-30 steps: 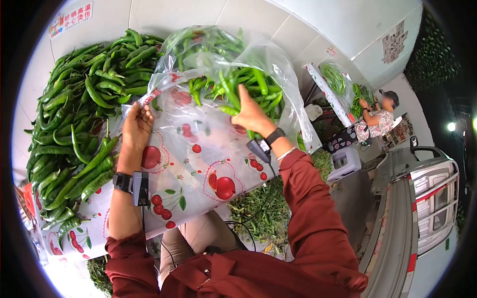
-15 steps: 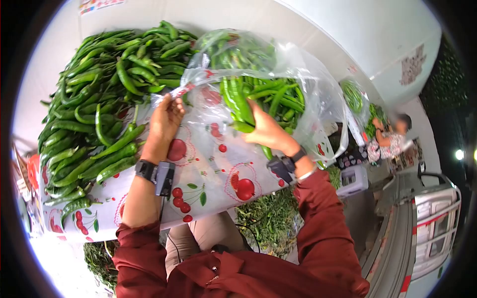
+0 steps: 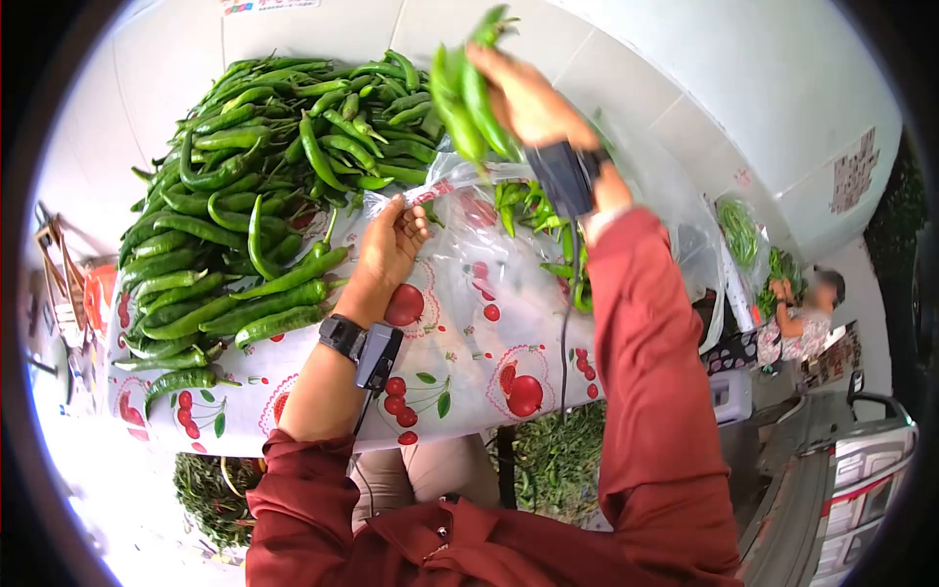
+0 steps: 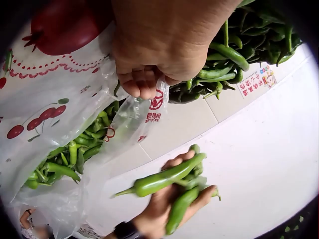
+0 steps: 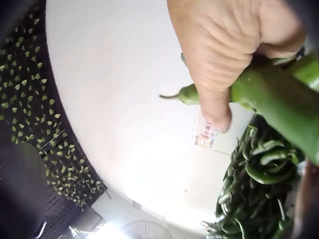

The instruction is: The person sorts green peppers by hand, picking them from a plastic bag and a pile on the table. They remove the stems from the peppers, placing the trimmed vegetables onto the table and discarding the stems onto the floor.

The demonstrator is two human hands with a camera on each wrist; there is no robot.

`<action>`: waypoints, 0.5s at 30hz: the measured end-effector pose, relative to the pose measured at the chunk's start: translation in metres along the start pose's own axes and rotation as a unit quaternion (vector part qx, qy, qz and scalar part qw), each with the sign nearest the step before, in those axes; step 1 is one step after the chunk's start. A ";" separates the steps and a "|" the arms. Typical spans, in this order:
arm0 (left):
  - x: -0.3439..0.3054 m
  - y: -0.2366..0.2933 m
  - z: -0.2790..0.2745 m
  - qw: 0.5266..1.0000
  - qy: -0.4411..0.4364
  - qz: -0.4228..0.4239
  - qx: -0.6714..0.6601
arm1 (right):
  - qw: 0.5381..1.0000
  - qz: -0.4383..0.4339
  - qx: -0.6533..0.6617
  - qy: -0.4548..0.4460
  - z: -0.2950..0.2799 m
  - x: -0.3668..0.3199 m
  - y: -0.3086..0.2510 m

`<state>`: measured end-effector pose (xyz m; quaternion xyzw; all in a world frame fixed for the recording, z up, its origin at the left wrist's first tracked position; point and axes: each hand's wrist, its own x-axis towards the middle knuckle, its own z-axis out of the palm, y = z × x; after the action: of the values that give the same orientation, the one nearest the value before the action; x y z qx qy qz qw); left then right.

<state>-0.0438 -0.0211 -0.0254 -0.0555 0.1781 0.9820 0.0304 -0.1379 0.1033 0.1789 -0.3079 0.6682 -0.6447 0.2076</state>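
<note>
The left hand (image 3: 391, 249) pinches the printed edge of a clear plastic bag (image 4: 130, 117), its fingers curled round the film. Raised above the bag, the right hand (image 3: 533, 103) grips several green peppers (image 3: 479, 98); the left wrist view shows the same hand (image 4: 162, 204) with its fingers round them. In the right wrist view a thumb lies across a large pepper (image 5: 276, 102). More peppers (image 4: 75, 154) lie inside the bag, whose mouth gapes beside the left hand. A big heap of green peppers (image 3: 235, 186) lies to the left of the bag.
A fruit-patterned cloth (image 3: 460, 391) covers the table. A tiled wall (image 3: 323, 34) stands behind it. Leafy green stems (image 3: 558, 450) lie below the table's front edge. At the right are another person (image 3: 807, 318) and a parked vehicle (image 3: 841, 470).
The right hand has risen from the bag's mouth to well above it, lifting peppers with it. The left hand keeps its hold on the bag edge. The head view has shifted.
</note>
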 end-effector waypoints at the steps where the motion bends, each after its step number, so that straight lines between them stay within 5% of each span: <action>1: -0.001 0.001 -0.001 1.000 -0.001 -0.009 0.009 | 0.998 -0.056 0.020 0.008 0.003 0.009 -0.005; 4: 0.000 0.001 -0.003 1.000 -0.022 0.001 0.017 | 0.978 -0.116 -0.062 0.162 0.003 0.009 0.007; 6: 0.006 -0.001 -0.007 1.000 -0.026 -0.003 0.000 | 0.965 -0.175 -0.111 0.160 0.018 -0.029 0.021; 12: 0.010 0.003 -0.014 0.997 -0.075 -0.026 -0.012 | 0.989 -0.017 -0.013 0.146 0.059 -0.174 0.065; 15: 0.010 0.007 -0.017 0.995 -0.096 -0.030 0.015 | 0.970 0.004 -0.017 0.242 0.076 -0.242 0.086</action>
<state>-0.0527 -0.0329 -0.0402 0.0343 0.1870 0.9787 0.0775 0.0765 0.2107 0.0585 -0.1437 0.7104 -0.6879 0.0376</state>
